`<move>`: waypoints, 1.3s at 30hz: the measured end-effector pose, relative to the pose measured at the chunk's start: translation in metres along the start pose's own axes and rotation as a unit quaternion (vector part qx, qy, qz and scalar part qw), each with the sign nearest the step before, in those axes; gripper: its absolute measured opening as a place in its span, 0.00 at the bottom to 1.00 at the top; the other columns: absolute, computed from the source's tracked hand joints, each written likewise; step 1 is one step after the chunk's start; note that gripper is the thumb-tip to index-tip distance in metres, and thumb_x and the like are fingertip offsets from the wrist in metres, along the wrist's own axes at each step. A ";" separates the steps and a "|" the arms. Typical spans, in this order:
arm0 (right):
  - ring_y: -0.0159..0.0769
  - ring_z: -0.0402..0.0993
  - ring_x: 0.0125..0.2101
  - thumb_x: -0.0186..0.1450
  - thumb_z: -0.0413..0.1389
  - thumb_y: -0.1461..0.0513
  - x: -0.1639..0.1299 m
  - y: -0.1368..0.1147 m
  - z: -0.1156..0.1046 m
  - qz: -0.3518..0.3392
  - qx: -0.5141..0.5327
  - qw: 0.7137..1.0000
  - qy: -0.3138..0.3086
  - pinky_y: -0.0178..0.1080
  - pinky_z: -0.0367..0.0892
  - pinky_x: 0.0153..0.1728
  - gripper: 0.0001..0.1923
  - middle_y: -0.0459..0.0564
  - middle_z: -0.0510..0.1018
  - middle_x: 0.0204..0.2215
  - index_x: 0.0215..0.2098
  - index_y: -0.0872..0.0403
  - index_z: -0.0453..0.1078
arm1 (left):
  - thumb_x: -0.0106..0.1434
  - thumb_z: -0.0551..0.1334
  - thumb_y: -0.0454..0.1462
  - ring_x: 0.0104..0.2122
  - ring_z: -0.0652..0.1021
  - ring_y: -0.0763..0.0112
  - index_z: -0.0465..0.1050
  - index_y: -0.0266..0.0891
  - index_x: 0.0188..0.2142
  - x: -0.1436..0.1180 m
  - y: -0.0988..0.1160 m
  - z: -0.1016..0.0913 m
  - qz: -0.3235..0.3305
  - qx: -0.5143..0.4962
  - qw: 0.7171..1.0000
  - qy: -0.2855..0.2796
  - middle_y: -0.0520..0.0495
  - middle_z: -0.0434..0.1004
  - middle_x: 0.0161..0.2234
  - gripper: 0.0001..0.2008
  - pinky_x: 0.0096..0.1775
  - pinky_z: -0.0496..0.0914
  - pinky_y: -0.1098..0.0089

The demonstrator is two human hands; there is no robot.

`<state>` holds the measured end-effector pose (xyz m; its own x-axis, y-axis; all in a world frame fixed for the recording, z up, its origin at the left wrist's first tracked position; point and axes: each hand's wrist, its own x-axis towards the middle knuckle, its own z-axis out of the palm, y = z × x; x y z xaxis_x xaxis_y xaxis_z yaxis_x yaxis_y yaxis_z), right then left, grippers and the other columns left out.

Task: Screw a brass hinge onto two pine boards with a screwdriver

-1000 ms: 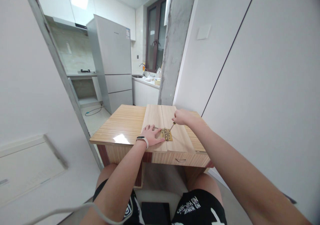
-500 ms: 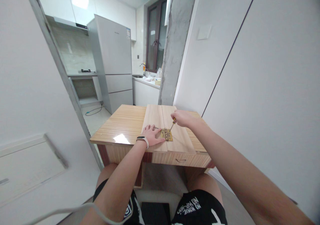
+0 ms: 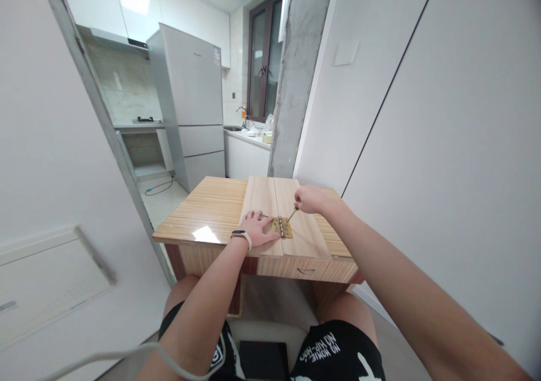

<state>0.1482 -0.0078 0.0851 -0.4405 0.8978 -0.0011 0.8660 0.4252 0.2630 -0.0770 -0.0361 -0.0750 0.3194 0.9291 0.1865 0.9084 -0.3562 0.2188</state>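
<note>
While gripping screwdriver w/ R hand, slants it down-left to brass hinge on board seam atop desk, resting L hand, nearer, open & flat at hinge's L edge.

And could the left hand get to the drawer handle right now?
Probably yes: the drawer handle on the desk looks close by, with nothing covering it. The left hand would first have to leave the wooden board, where it rests spread at the hinge.
</note>
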 end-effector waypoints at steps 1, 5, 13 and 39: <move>0.43 0.79 0.42 0.68 0.56 0.58 0.001 0.000 0.000 0.002 -0.001 1.000 -0.003 0.37 0.68 0.40 0.13 0.58 0.83 0.41 0.42 0.54 0.81 | 0.55 0.48 0.74 0.65 0.57 0.40 0.62 0.62 0.66 0.000 0.000 0.000 0.000 0.000 1.000 0.001 0.45 0.57 0.68 0.45 0.63 0.53 0.45; 0.44 0.80 0.42 0.70 0.54 0.55 0.001 0.000 -0.001 0.009 0.002 1.000 -0.009 0.38 0.68 0.41 0.17 0.61 0.83 0.41 0.42 0.56 0.81 | 0.55 0.48 0.74 0.65 0.58 0.41 0.62 0.61 0.66 -0.001 0.000 -0.001 0.002 0.000 1.000 0.003 0.45 0.58 0.68 0.45 0.63 0.53 0.46; 0.48 0.79 0.46 0.67 0.55 0.56 0.006 -0.009 -0.005 0.106 0.039 0.993 -0.028 0.40 0.70 0.42 0.18 0.65 0.81 0.47 0.47 0.58 0.80 | 0.56 0.49 0.73 0.66 0.57 0.42 0.61 0.61 0.67 -0.001 0.001 -0.004 -0.002 -0.004 1.000 -0.006 0.47 0.57 0.69 0.45 0.64 0.52 0.46; 0.44 0.76 0.47 0.70 0.55 0.60 -0.006 0.006 -0.003 -0.033 -0.022 0.999 0.005 0.39 0.66 0.44 0.09 0.56 0.79 0.47 0.45 0.52 0.76 | 0.55 0.49 0.73 0.66 0.56 0.42 0.61 0.61 0.67 -0.003 0.003 -0.007 -0.009 -0.006 1.000 -0.012 0.47 0.56 0.69 0.45 0.64 0.52 0.46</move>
<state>0.1552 -0.0108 0.0892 -0.4994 0.8663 -0.0103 0.8233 0.4782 0.3056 -0.0770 -0.0405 -0.0686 0.3090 0.9377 0.1588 0.9112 -0.3397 0.2331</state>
